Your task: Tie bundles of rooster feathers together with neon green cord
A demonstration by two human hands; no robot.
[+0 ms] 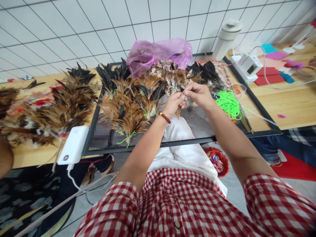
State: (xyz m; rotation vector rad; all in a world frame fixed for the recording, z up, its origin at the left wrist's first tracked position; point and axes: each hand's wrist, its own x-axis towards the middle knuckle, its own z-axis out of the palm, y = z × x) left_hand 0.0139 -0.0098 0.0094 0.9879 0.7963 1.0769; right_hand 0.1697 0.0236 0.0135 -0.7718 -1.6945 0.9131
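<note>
My left hand [174,104], with a beaded bracelet [164,118] at the wrist, is closed in front of the feather pile. A brown feather tip [178,113] pokes out below its fingers. My right hand [197,93] is pinched, its fingertips meeting those of the left; whatever lies between them is too small to make out. Just beyond are loose mottled feathers [172,77]. To the left lie bundles of brown feathers [132,123], some tied with green cord. Dark feathers [206,73] and a heap of bright green cord [228,103] are on the right.
A black-framed tray [187,142] borders the work. Behind stand a pink plastic bag [160,52] and a white bottle [226,40]. A white power bank [74,144] with a cable sits at the left edge. More feathers [71,102] cover the left table; a red basket [218,161] is below.
</note>
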